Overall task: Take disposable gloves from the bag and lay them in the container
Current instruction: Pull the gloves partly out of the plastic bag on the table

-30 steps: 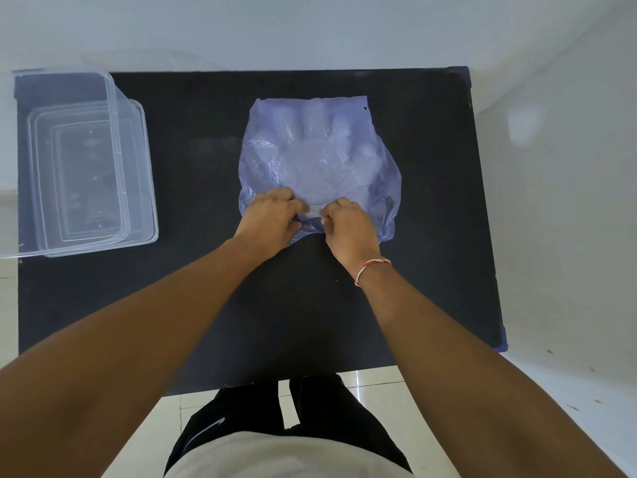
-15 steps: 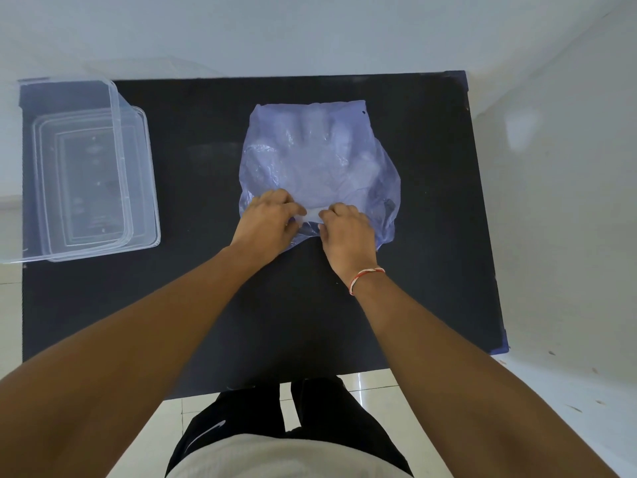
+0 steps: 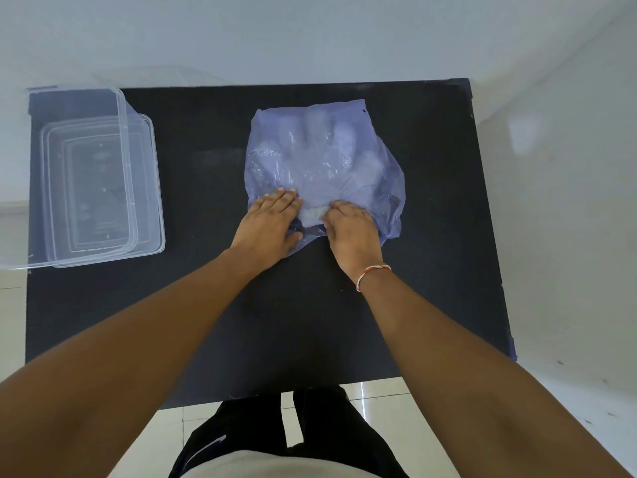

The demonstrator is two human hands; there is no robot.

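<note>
Lying on the black table (image 3: 206,322), the bag (image 3: 324,160) is pressed by the flattened left hand (image 3: 267,224) while a glove (image 3: 312,213) is pinched at its mouth by the right hand (image 3: 353,232), the container (image 3: 151,188) well apart.

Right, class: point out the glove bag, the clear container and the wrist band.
glove bag (image 3: 320,150), head view, upper middle of the film.
clear container (image 3: 138,188), head view, right wall.
wrist band (image 3: 372,272), head view, strand on the right wrist.

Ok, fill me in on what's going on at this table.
A person is working both hands at the near, open edge of a bluish plastic bag of disposable gloves on a black table. The left hand and right hand are on the bag's mouth, with a bit of white glove showing between them. The clear container at the left holds no gloves yet.
</note>
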